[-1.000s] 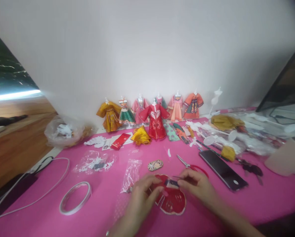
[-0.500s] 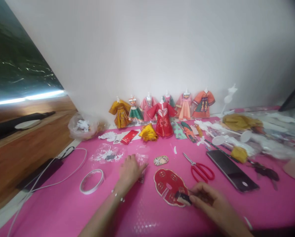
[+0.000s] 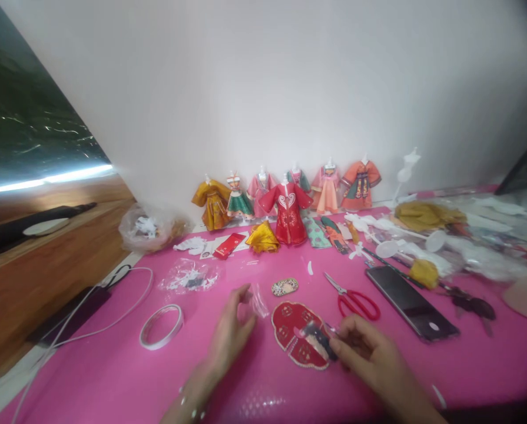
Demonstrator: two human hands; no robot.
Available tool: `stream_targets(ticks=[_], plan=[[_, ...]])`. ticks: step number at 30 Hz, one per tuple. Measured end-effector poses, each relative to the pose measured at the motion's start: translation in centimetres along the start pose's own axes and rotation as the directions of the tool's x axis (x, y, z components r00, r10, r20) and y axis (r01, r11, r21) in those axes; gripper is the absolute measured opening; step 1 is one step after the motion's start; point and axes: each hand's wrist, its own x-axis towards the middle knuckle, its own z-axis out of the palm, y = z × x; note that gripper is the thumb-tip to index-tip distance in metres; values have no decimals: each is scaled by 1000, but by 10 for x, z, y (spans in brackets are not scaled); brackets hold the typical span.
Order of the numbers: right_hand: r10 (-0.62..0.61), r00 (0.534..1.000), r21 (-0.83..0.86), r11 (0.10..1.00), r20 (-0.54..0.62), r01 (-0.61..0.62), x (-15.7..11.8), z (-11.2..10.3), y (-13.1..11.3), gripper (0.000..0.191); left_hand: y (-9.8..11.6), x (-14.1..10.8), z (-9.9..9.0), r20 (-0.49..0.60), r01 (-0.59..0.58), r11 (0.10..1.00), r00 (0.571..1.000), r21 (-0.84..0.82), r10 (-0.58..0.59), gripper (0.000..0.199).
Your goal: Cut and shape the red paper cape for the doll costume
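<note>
My left hand (image 3: 234, 327) is closed on a small clear plastic bag (image 3: 258, 301), which sticks out past its fingertips. Between thumb and fingers of my right hand (image 3: 364, 347) is a small dark piece with a pale edge (image 3: 318, 340); its exact kind is blurred. That piece hangs over a red scalloped collar piece (image 3: 285, 321) with gold motifs and a beaded rim, covering part of it. Behind the collar lies an oval patterned piece (image 3: 285, 287). Red-handled scissors (image 3: 358, 303) rest just beyond my right hand, blades partly apart.
Miniature dresses on stands, among them a red robe (image 3: 287, 215), line the wall. At right lie a phone (image 3: 411, 303), keys (image 3: 473, 306) and plastic-wrapped parts. A tape roll (image 3: 161, 327), a white cable (image 3: 113, 324) and a bag of white parts (image 3: 190, 277) are at left.
My left hand has drawn back toward me and turned, bringing the clear bag with it. The dark piece in my right hand has shifted slightly left over the collar and tilted.
</note>
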Motion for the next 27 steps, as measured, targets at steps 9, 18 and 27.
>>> stream_targets(ticks=[9, 18, 27], plan=[[117, 991, 106, 987, 71, -124, 13, 34, -23, 47, 30, -47, 8, -62, -59, 935, 997, -351, 39, 53], [183, 971, 87, 976, 154, -198, 21, 36, -15, 42, 30, -53, 15, -52, -1, 886, 998, -464, -26, 41], [225, 959, 109, 963, 170, -245, 24, 46, -17, 41, 26, -60, 21, 151, 93, 870, 988, -483, -22, 79]])
